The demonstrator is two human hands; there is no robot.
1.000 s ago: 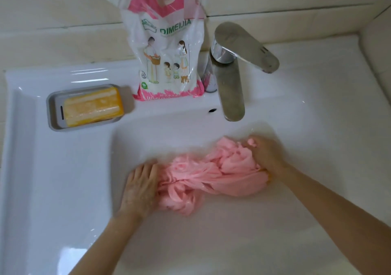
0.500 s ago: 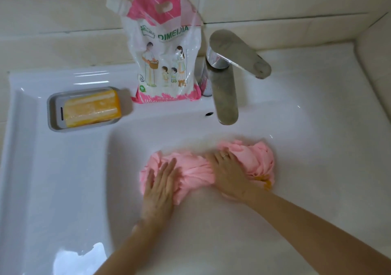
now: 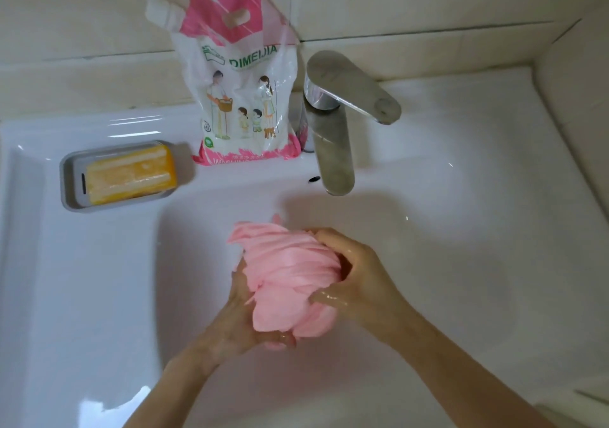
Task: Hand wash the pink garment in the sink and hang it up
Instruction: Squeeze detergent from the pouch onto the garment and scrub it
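The wet pink garment (image 3: pixel 290 276) is bunched into a tight ball above the basin of the white sink (image 3: pixel 461 262), in front of the tap. My left hand (image 3: pixel 244 322) grips it from below and the left, fingers curled under the bundle. My right hand (image 3: pixel 359 279) grips its right side, fingers wrapped over the top and thumb under. Both hands are wet.
A chrome faucet (image 3: pixel 333 150) with its lever to the right stands behind the basin; no water runs from it. A pink-and-white detergent pouch (image 3: pixel 240 94) leans on the tiled wall. A yellow soap bar (image 3: pixel 131 173) lies in a grey dish (image 3: pixel 71 193) on the left ledge.
The garment lay spread on the basin floor under my two pressing hands. Now both hands have gathered it into a ball and lifted it off the basin floor.
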